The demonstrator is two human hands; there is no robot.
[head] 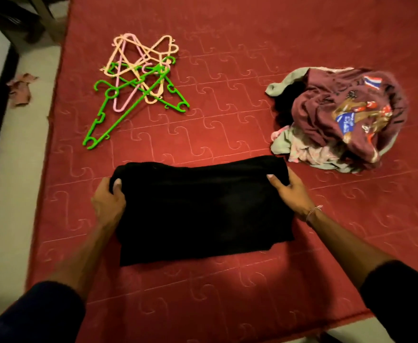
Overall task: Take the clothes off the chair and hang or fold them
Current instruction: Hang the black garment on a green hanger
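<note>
The left hand (109,198) grips the far left corner of the black garment (200,209), thumb on top and fingers curled under the cloth, and the right hand (289,194) pinches the far right corner the same way, a thin bracelet (314,211) at its wrist. The garment lies spread across the red mattress (227,305) right in front of the person, already doubled by the look of it, its near edge a little uneven. To my eye a further fold is under way, and the risk is plain: if one hand lifts faster than the other, the layers underneath could slide apart and the near edge skew further, so the fold comes out crooked. The dark cloth also hides its own seams and creases, so a bunched layer could go unnoticed. Just beyond the right hand, the heap of clothes (339,120), a maroon printed shirt on top, sits close to the garment's far right corner; a wide swing could drag into it and topple it. The tangle of green, pink and peach hangers (138,82) lies well apart to the far left and looks likely to snag when one is pulled free.
</note>
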